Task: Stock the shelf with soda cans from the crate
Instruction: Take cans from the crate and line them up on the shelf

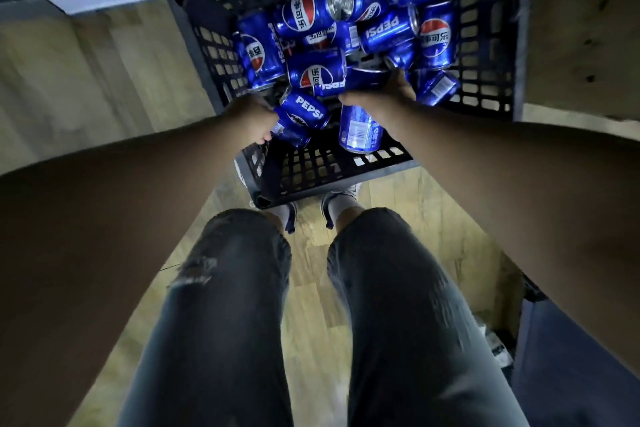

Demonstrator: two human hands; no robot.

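Grip: both clenched on stock. Left hand point(254, 121) has its fingers curled round the near end of the left can point(306, 111). Right hand point(384, 92) wraps the far end of the right can point(360, 130), thumb on the inboard side. Both hands are down inside the crate, near its front wall. Floor point(104, 80): wood planks, with the crate sitting on it right in front of the person's shoes. Crate point(346, 180): dark, lattice walls, open top, well loaded. Cans point(391, 31): blue, all on their sides, jumbled, axes every which way. Left can: lettering up, long axis diagonal, running from the palm up and right toward crate centre. Another can lies just under it, touching; can't tell if it's in the same grip. Right can: long axis runs near-far, free end pointing at the near wall, label panel up. It looks lifted off the heap, can't confirm. Shelf not in view, so carry direction unknown. Judgement: pick step, one can per hand, task early given the load left. Next move is straight up and out. Neither can is upright, so each likely needs about a quarter turn at the wrist before it can stand on the shelf. Risk: the can under the left one drags along and drops.
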